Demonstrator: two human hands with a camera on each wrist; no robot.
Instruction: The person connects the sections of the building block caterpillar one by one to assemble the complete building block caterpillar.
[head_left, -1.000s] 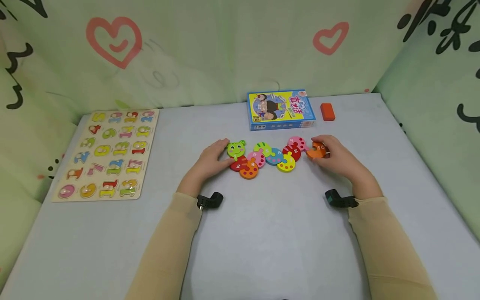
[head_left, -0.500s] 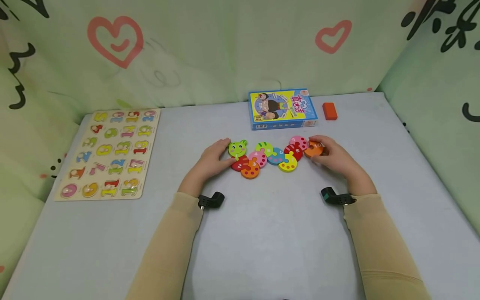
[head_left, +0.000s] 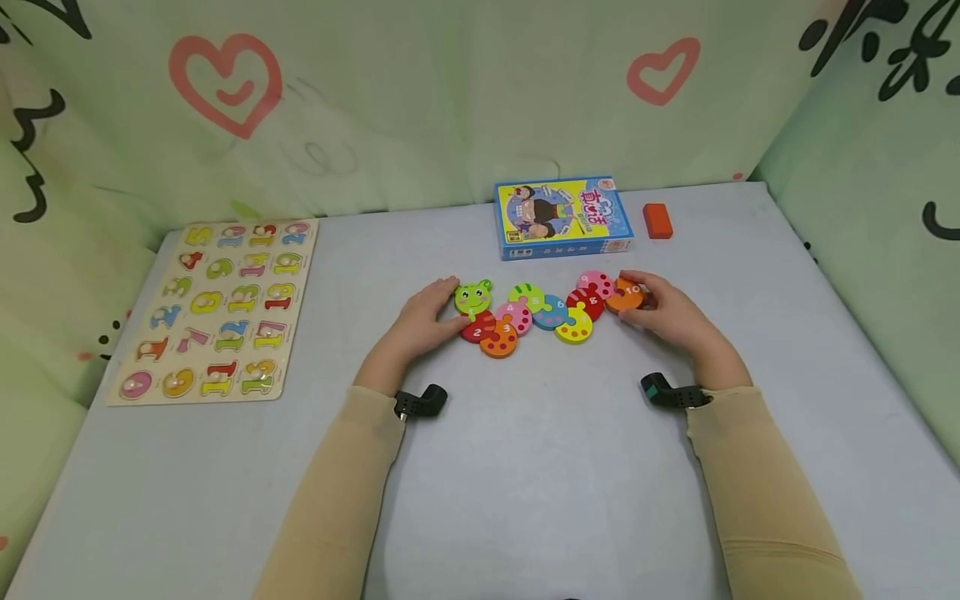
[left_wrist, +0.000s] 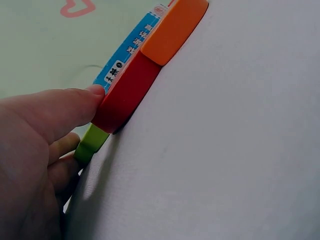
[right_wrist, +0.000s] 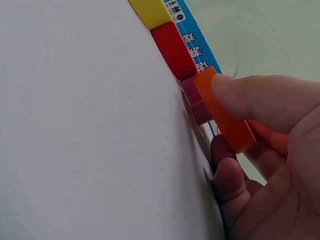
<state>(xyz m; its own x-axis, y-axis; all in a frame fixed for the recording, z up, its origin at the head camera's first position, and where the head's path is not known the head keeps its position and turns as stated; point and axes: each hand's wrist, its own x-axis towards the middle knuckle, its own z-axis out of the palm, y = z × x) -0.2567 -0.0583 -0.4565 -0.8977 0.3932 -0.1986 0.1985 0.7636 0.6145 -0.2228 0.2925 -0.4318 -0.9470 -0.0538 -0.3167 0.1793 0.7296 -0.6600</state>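
Note:
A caterpillar puzzle of numbered round pieces lies across the table, with a smiling green head piece (head_left: 473, 298) at its left end. My left hand (head_left: 426, 321) holds that end, thumb on the red piece marked 2 (left_wrist: 132, 92) and fingers at the green head. At the other end my right hand (head_left: 671, 315) pinches the orange piece marked 10 (head_left: 626, 295) between thumb and fingers. In the right wrist view, this orange piece (right_wrist: 227, 112) sits tilted and slightly raised over the edge of the pink piece (right_wrist: 196, 100). Other fingertips lie partly hidden behind it.
Behind the caterpillar stands a blue and yellow box (head_left: 564, 218), with a small orange-red block (head_left: 657, 221) to its right. A wooden number puzzle board (head_left: 292, 367) lies at the left. Green cloth walls (head_left: 450, 100) border the table's back and sides.
My right hand has moved slightly left, bringing the orange piece from a tilted position beside the pink piece to its edge, number facing up. The left hand has stayed in place.

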